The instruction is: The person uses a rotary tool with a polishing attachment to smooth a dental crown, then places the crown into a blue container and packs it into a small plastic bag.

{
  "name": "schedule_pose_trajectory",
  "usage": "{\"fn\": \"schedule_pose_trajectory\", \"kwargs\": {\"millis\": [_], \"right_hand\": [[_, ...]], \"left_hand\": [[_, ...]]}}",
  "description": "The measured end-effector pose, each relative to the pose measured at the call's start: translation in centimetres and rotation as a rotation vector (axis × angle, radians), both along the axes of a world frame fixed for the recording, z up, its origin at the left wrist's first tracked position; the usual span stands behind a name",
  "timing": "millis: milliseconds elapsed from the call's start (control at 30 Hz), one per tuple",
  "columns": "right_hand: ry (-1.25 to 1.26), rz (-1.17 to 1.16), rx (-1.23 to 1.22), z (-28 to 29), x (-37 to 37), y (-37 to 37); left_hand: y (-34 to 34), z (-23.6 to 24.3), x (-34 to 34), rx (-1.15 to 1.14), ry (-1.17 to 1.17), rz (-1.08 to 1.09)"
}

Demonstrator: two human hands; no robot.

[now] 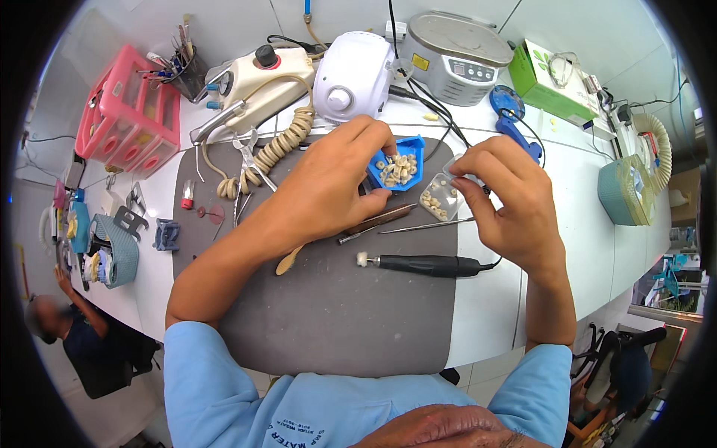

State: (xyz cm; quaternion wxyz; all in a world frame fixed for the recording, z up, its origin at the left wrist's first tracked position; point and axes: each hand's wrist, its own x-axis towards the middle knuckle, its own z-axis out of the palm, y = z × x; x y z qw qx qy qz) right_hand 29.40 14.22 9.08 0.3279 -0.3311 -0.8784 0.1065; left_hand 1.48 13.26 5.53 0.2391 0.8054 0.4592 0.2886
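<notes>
My left hand curls round the left side of a small blue tray, its thumb and forefinger at the rim. Inside the tray lies a heap of ivory tooth-shaped pieces. With thumb and fingertips closed, my right hand pinches the upper edge of a small clear plastic box, which holds several similar pieces. A brown-handled tool and a thin metal instrument lie just below the tray and box. Nearer me rests a black handpiece with a whitish tip.
A grey mat covers the bench's middle. Behind stand a white rounded machine, a metal-lidded cleaner unit and a green box. Pink drawers and a coiled cord are left. Another person sits far left.
</notes>
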Motion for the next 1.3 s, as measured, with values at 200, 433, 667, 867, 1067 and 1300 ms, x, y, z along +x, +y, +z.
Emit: {"fn": "schedule_pose_trajectory", "kwargs": {"millis": [200, 433, 667, 867, 1067, 1300], "right_hand": [[-0.031, -0.159, -0.093, 0.7, 1.4, 0.3], [-0.065, -0.160, -0.180, 2.0, 2.3, -0.1], [-0.151, -0.189, -0.167, 1.8, 3.1, 0.2], [-0.121, -0.120, -0.272, 0.3, 3.9, 1.6], [-0.116, -0.132, -0.433, 0.1, 3.6, 1.9], [-0.107, -0.191, -0.440, 0.7, 2.6, 1.3]], "left_hand": [[-0.2, -0.3, 0.5, 0.134, -0.086, -0.006], [-0.6, -0.9, 1.6, 0.137, -0.075, -0.027], [-1.0, -1.2, 2.5, 0.158, -0.070, -0.040], [-1.2, -1.6, 2.8, 0.181, -0.065, -0.051], [-1.4, -1.7, 3.1, 0.195, -0.049, -0.053], [-1.6, -2.0, 3.5, 0.292, -0.033, -0.095]]}}
